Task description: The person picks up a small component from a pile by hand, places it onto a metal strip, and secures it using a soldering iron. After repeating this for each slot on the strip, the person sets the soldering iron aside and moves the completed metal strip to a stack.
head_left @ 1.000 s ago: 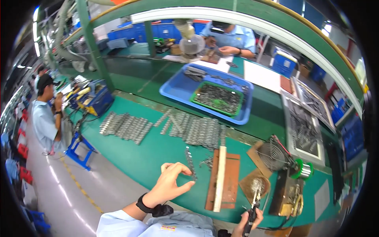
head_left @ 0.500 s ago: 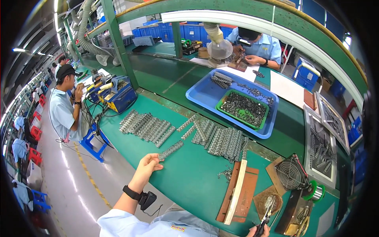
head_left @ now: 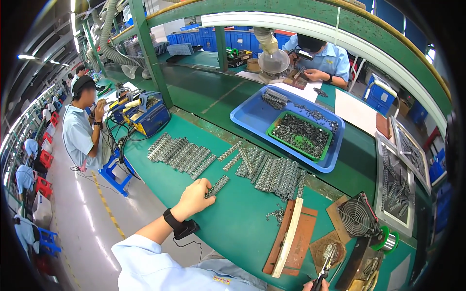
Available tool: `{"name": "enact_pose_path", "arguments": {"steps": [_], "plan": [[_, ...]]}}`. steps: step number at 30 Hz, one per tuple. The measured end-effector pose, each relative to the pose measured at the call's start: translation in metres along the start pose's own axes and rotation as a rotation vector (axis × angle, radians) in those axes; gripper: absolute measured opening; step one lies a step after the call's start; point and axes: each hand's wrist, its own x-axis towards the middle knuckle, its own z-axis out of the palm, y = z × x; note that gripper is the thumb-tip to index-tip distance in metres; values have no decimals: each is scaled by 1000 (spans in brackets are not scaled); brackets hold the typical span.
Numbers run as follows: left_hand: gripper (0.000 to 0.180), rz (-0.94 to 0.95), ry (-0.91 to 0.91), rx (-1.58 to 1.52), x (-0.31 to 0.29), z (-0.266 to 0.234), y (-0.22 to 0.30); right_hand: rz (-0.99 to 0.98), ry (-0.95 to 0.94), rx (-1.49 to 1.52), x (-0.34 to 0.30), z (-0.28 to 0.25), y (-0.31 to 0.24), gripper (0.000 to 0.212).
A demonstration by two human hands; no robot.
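My left hand (head_left: 195, 198) is closed on one end of a grey strip of small metal parts (head_left: 218, 185), low over the green bench top or resting on it; I cannot tell which. Beyond it, a row of similar strips (head_left: 180, 154) lies side by side, with a larger group (head_left: 276, 174) to the right. At the lower edge, my right hand (head_left: 313, 285), partly cut off, grips a black-handled tool with a pointed metal tip (head_left: 322, 274). The tip is over a brown pad with a round silvery patch (head_left: 318, 252).
A brown board with a pale wooden bar (head_left: 289, 237) lies between my hands. Beyond stands a blue tray (head_left: 238, 116) holding a green tray (head_left: 291, 145) of loose parts. On the right are a small fan (head_left: 357, 213) and a wire spool (head_left: 388, 240). Two co-workers sit nearby.
My left hand has moved right and turned more back-up, covering more of the strip, which has shifted slightly right. My right hand stays at the lower edge with the tool.
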Motion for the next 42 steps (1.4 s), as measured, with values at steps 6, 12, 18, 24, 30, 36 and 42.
{"name": "enact_pose_path", "arguments": {"steps": [6,12,18,24,30,36,42], "plan": [[36,140,380,258,24,-26,-19,-27,-9,29,2,0,6,32],[36,258,360,275,30,-40,7,-11,-2,64,4,2,0,33],[33,313,-151,-67,81,-13,39,1,1,62,2,-1,1,33],[48,69,-10,385,153,20,3,29,39,64,-1,1,3,32],[53,98,-183,242,157,30,11,32,15,100,-3,-2,8,33],[48,-27,-256,198,154,23,24,16,8,138,-2,-1,8,33],[33,-197,-477,-176,153,7,32,33,25,159,-2,0,8,34]]}}
